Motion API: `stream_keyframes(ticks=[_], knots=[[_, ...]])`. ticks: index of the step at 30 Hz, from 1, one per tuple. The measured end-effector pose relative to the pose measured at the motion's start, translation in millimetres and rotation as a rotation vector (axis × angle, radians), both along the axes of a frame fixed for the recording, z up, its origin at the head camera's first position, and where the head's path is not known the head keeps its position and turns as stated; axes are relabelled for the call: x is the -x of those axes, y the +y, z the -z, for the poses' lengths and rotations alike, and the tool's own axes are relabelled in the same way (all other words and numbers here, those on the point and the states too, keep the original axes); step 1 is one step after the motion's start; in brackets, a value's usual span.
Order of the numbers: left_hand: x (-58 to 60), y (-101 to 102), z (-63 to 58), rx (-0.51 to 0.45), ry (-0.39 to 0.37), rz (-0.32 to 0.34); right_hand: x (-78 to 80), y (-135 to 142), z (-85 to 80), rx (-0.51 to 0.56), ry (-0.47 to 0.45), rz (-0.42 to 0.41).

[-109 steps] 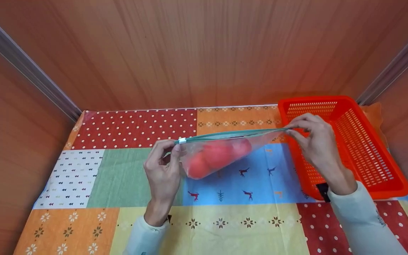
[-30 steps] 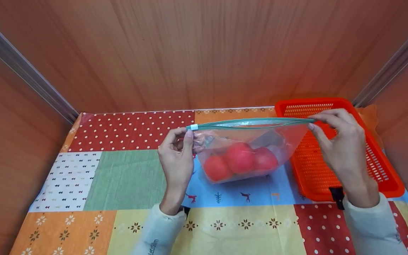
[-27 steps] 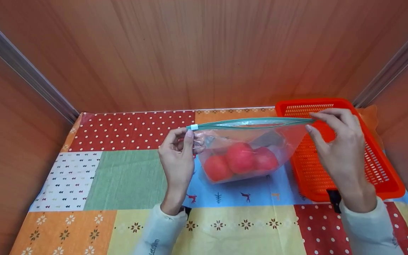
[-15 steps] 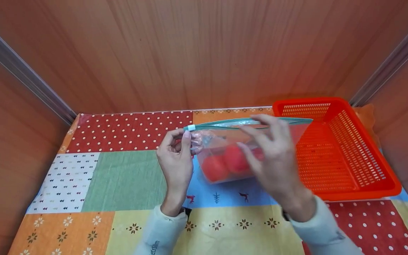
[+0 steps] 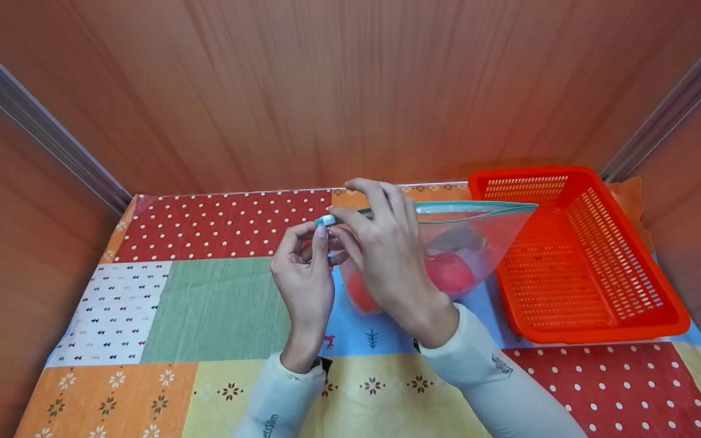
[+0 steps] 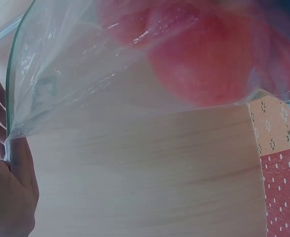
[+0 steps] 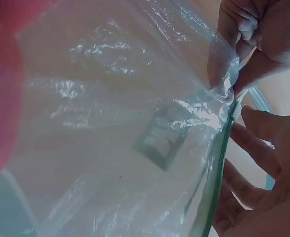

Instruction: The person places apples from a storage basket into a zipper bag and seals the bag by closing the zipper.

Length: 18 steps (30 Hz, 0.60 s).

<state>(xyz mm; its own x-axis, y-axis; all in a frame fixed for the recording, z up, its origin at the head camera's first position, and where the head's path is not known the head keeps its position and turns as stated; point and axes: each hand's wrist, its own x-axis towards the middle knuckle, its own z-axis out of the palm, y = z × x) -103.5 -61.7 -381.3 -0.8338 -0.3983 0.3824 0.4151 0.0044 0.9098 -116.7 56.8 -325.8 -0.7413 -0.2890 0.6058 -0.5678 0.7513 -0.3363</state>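
A clear zip bag (image 5: 496,234) with a green-edged mouth hangs between my hands. Red round fruits (image 5: 451,272) lie in its bottom, their kind blurred by the plastic. My left hand (image 5: 305,274) pinches the bag's left top corner between thumb and fingers, just beside the white zip slider (image 5: 327,220). Over the bag's left half comes my right hand (image 5: 390,249), its thumb and index finger spread on either side of the slider and the other fingers extended. In the right wrist view, the right thumb (image 7: 263,121) is close beside the slider; firm contact is unclear.
An orange-red plastic basket (image 5: 575,267) with slotted walls stands at the right, behind the bag's free corner. A patchwork cloth (image 5: 223,310) covers the table. Wood-grain panels (image 5: 350,91) rise at the back and on both sides.
My right hand has let go of the bag's right top corner and moved left across the bag to the slider. The left hand keeps its pinch. Earlier, the bag was raised and shifted right.
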Motion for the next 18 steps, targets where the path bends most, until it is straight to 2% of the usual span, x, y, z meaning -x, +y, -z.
stream_keyframes(ticks=[7, 18], knots=[[-1.3, 1.9, 2.1, 0.007, 0.019, -0.009, 5.3, -2.5, -0.5, 0.042, -0.04, -0.013], [-0.5, 3.4, 2.3, 0.002, 0.035, 0.004, 9.4, 3.2, -2.3, 0.078, -0.028, 0.016]])
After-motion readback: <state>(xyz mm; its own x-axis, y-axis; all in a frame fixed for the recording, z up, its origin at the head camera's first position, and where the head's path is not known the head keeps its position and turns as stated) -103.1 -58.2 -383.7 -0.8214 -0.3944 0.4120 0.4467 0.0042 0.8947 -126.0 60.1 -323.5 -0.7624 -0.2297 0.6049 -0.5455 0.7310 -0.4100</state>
